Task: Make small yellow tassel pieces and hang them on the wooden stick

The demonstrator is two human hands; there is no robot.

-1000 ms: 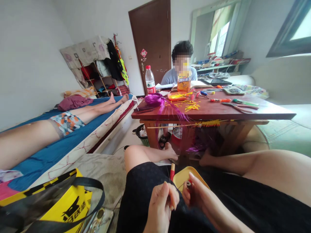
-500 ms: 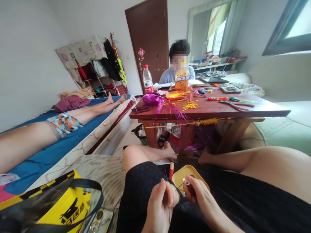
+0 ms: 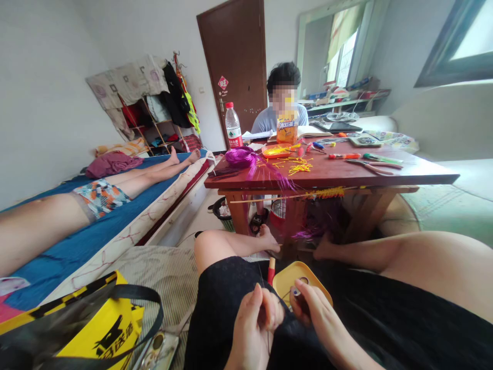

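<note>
Above my lap, my left hand point(image 3: 260, 313) is closed, pinching a thin dark thread point(image 3: 268, 337) that runs above and below the fingers. My right hand point(image 3: 314, 306) is wrapped round a lighter point(image 3: 296, 292), its top pointing toward the left hand; no flame shows on it. A short dark strand reaches across the small gap between the hands. Behind them lies a yellow tray point(image 3: 283, 275) on the black cloth over my lap, with a dark ring-like item in it. Beside the tray stands a red and tan stick-like piece point(image 3: 271, 270), partly hidden.
A red-brown table point(image 3: 362, 177) ahead carries purple strands point(image 3: 241, 158), yellow pieces point(image 3: 300, 168), pliers point(image 3: 373, 167) and bottles. Behind it sits a person point(image 3: 262, 121). Another person lies on the bed point(image 3: 54, 231) at left. A yellow bag point(image 3: 108, 329) stands near my left.
The small flame at the lighter's top has gone out. Both hands keep nearly the same place, and the view has shifted very slightly.
</note>
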